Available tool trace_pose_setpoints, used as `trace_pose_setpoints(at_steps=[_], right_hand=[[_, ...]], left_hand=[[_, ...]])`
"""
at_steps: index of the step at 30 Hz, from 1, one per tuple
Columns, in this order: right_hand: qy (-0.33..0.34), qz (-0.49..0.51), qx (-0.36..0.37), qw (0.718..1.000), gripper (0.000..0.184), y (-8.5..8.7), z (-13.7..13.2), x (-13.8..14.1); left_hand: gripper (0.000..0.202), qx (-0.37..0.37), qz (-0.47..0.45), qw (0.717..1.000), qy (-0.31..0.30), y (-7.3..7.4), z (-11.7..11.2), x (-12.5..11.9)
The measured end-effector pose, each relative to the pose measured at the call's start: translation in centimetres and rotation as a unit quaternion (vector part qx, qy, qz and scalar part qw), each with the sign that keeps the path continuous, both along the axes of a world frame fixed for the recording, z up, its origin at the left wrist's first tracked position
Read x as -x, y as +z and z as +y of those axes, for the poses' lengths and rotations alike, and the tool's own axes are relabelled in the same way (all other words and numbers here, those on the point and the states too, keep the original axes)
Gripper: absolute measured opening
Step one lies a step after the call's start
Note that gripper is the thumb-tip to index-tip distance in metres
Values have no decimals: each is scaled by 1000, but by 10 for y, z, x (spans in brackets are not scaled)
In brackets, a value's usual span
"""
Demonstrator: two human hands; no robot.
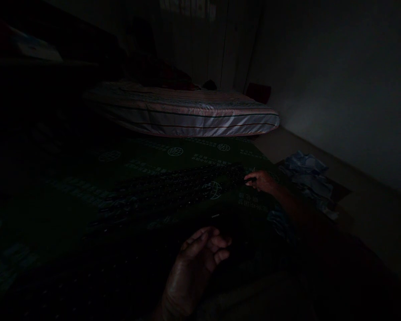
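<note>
Out at two o'clock on the green sheet [173, 154], my right hand [261, 181] pinches the edge of the dark spotted cloth [173, 191], spread flat and still unfolded, while at six o'clock my left hand [195, 263] curls, around what I cannot tell.

mattress [187, 118] blocking beyond the green mat [173, 154], crumpled cloth [307, 174] at right, bare floor [370, 214] past it

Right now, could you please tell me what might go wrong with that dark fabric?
In this dim light the dark dotted fabric barely stands out from the green mat, so folds may go unseen. The right hand seems to grip only its far edge, which might slip.
</note>
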State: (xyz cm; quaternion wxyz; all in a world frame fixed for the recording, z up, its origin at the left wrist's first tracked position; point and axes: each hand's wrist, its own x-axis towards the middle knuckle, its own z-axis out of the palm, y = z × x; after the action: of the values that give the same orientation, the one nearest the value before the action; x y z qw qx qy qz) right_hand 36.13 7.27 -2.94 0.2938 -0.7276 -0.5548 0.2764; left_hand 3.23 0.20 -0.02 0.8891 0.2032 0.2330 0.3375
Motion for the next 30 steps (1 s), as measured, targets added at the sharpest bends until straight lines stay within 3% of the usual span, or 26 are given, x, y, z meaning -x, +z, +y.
trace_pose_setpoints(at_steps=[15,30], right_hand=[[-4,10,-3,1000,27,-3,0,-2],[-6,13,6,1000,27,5,-1,1]], left_hand=[[13,-18,13,1000,-8,0,-1,0],[13,-23,12,1000,-11,-1,-1,0]])
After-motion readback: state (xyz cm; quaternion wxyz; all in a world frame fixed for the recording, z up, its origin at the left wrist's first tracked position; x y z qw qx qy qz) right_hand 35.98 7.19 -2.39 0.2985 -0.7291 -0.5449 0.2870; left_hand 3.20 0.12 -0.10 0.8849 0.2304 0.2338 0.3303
